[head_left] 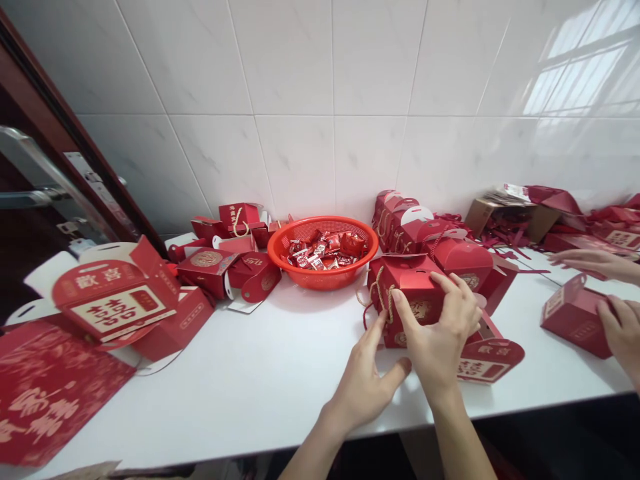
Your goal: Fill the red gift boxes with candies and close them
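A closed red gift box (411, 277) with gold print and a twisted gold cord handle stands upright on the white table, right of the centre. My left hand (367, 380) is at its lower left front, fingers apart, with the fingertips at the cord. Over the front of the box, my right hand (437, 327) is spread, its thumb near the cord and its fingers touching the right upper side. An orange-red basket (323, 280) of wrapped sweets (330, 250) stands to the left of the box.
Behind stands a row of red boxes (400, 217). Beside my right hand lies an open box (490, 360). More open boxes (117, 293) fill the left side. At the right edge, another person's hands (623, 327) hold a red box (577, 317). The table's front edge is near.
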Tool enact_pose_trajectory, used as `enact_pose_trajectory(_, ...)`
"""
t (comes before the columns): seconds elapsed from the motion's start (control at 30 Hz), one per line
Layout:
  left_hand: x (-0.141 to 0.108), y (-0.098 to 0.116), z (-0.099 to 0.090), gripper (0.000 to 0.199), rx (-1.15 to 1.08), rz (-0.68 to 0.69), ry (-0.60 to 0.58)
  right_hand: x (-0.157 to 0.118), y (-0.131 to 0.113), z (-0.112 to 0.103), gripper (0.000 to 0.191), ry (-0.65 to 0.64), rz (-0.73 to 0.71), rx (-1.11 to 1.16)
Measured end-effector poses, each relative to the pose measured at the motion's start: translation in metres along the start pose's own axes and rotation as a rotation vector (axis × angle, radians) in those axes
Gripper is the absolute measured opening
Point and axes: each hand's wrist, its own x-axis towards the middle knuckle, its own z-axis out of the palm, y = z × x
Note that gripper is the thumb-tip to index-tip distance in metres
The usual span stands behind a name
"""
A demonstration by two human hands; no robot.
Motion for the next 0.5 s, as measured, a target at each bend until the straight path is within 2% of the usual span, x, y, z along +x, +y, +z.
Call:
enact_pose_trajectory(0.1,-0.001,0.002,-0.007,0.071,0.014,-0.031,-0.024,-0.001,0.000,-0.004,0.061,0.014,-0.017,0.033)
enact_pose_trajectory(0.2,-0.003,0.002,-0.031,0.057,0.083,-0.037,0.068,-0.002,-0.004,-0.012,0.058,0.052,-0.057,0.129)
enact_pose_trajectory(0.27,-0.004,0.003,-0.058,0.046,0.175,-0.015,0.217,-0.004,-0.009,-0.017,0.053,0.100,-0.068,0.246)
enact_pose_trajectory(0.37,-0.006,0.009,-0.108,0.036,0.379,0.086,0.535,-0.011,-0.020,-0.024,0.045,0.152,-0.105,0.490)
enact_pose_trajectory(0.43,-0.006,0.014,-0.138,0.033,0.482,0.127,0.760,-0.019,-0.026,-0.025,0.041,0.117,-0.122,0.614)
enact_pose_trajectory(0.5,-0.005,0.019,-0.162,0.033,0.541,0.117,0.916,-0.027,-0.031,-0.025,0.035,0.021,-0.113,0.658)
